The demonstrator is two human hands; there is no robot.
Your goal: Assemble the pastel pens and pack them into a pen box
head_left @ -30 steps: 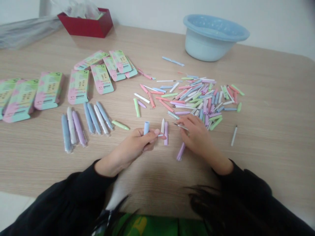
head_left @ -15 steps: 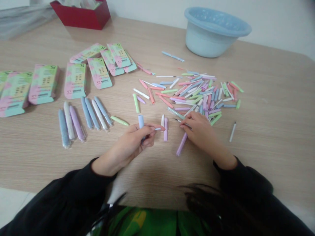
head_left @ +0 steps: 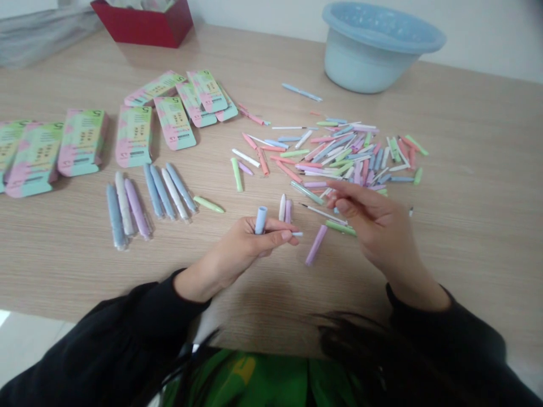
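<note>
My left hand [head_left: 250,240] is closed around a pale blue pen barrel [head_left: 261,220], which stands upright in the fist. A thin light blue stick [head_left: 297,233] also pokes out between that thumb and forefinger. My right hand [head_left: 379,226] hovers over the near edge of the pen-part pile, thumb and forefinger apart, with nothing visible between them. Below its fingers lies a white refill [head_left: 323,213] with a dark tip. A purple tube [head_left: 316,245] rests between the hands, and a white pointed piece [head_left: 282,207] and another purple tube [head_left: 288,211] lie just beyond my left hand.
Loose pastel pen parts [head_left: 339,152] are heaped ahead. On the left lie several wrapped pens [head_left: 138,209], a green pen piece [head_left: 208,204] and several pastel cartons [head_left: 133,135]. At the back stand a red box [head_left: 144,25] and a blue basin [head_left: 369,59].
My right hand has let go of the dark-tipped refill and lifted to the right, its fingers opening. My left hand keeps hold of the blue barrel and thin stick, slightly shifted. The view has tilted.
</note>
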